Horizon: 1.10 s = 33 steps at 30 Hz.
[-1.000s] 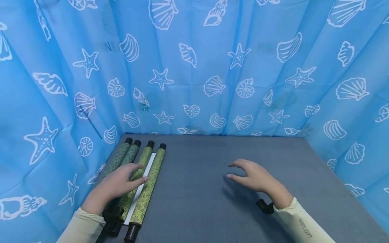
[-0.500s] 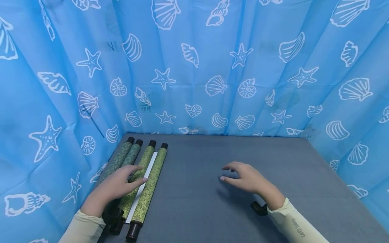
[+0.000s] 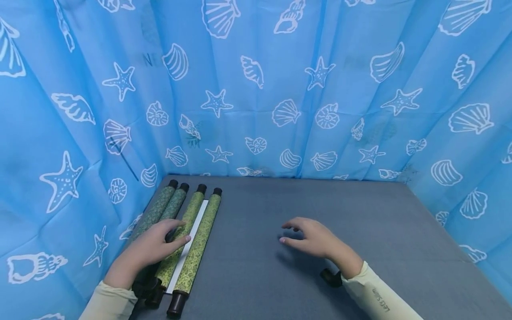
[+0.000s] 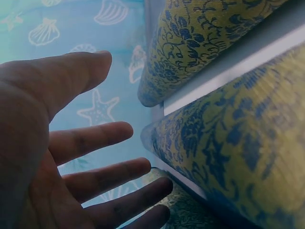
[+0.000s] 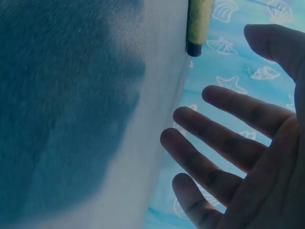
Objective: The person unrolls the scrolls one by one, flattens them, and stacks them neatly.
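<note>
Partly under left hand (image 3: 150, 249): scrolls (image 3: 192, 235)

Blue curtain (image 3: 256, 89) (white shells, starfish) on three sides, grey table (image 3: 304, 275), even light

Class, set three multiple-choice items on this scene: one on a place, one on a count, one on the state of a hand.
1. Where do the rolled scrolls lie on the grey table?
A. along its left edge
B. at its centre
C. by its right edge

2. How many rolled rods show?
A. two
B. four
C. six

3. How is the right hand?
A. gripping a scroll
B. a closed fist
C. open, holding nothing

Key: 1 A, they lie next to the left curtain; 2 B, four black end caps show at the far ends; 3 C, the fingers are spread over bare table.
</note>
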{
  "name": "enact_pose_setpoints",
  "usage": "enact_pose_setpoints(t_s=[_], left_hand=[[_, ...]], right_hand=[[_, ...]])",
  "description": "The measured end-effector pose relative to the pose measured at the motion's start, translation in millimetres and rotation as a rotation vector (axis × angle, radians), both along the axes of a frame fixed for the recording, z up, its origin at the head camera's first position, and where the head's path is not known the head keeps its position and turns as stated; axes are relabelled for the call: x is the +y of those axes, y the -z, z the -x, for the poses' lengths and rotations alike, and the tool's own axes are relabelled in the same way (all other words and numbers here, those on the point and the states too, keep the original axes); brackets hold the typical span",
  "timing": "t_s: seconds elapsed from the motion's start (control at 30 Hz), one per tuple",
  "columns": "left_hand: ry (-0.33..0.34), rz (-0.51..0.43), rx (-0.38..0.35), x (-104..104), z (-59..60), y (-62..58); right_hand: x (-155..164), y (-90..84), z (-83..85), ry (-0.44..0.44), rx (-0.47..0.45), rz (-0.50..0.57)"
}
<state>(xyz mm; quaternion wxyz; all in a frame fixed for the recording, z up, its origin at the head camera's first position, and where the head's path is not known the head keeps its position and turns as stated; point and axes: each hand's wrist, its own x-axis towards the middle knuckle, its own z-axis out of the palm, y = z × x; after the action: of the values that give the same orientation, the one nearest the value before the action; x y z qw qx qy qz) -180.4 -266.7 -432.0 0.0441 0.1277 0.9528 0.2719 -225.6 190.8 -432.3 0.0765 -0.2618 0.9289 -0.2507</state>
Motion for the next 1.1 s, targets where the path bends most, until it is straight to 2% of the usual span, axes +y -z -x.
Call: enact_pose_setpoints(t_s=[0.43, 0.67, 1.1], left_hand=[[-0.001, -0.058, -0.003, -6.2, 1.2, 7.2], [-0.008, -0.082, -0.039, -6.1, 1.4, 8.1], [-0.003, -0.122, -0.060, -8.3, -2.9, 7.6]], right_hand=[[-24.0, 6.5, 0.4, -0.043, -0.029, 0.043], [-33.4, 10.9, -2.0, -0.053, -0.041, 0.030], [-56.7, 18.9, -1.5, -0.113, -0.037, -0.017]])
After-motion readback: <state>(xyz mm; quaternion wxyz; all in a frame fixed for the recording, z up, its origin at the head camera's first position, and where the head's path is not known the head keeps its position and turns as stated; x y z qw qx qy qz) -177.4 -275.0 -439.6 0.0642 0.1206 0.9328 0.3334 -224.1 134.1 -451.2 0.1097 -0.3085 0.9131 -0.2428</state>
